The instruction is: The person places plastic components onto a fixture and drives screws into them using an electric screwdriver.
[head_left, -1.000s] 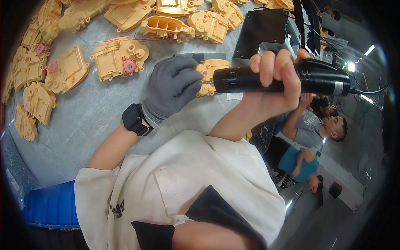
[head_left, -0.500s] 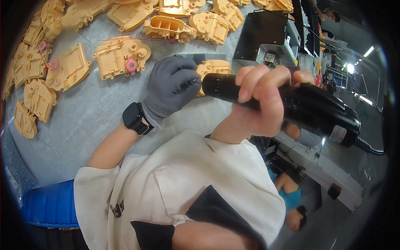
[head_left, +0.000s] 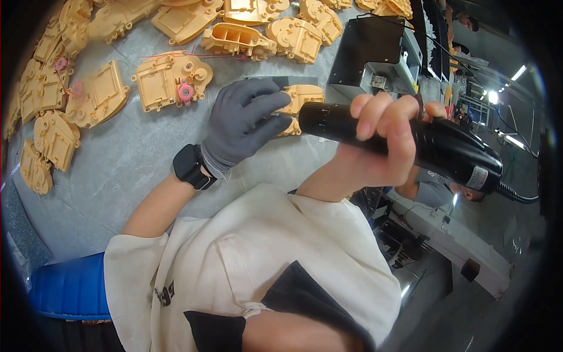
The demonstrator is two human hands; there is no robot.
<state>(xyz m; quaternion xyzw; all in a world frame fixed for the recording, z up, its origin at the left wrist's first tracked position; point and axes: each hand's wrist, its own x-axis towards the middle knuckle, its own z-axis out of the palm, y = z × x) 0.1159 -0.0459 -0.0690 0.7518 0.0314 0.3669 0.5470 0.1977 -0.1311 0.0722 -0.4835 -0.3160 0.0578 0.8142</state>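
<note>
Wrapped round the body of a black electric screwdriver [head_left: 451,152], my bare right hand [head_left: 384,138] holds it nearly level, its bit to the left. My left hand [head_left: 243,114], in a grey glove, is closed with thumb and fingertips together right at the thin metal bit [head_left: 284,114]. Whatever those fingers pinch is too small to make out. Just beyond the fingertips a yellow plastic housing [head_left: 305,94] rests against a dark grey block [head_left: 264,79]; the hand and tool partly cover it.
Several yellow housings, one with a pink round part [head_left: 185,92], lie along the table's [head_left: 135,152] far and left sides. A black metal box [head_left: 369,56] stands at the far right. A blue bin [head_left: 70,287] is at lower left. Another person [head_left: 431,190] is beyond my right arm.
My right hand and the screwdriver have shifted slightly right, showing more of the bit. The left fingers have moved a little toward the bit. Background people have changed position.
</note>
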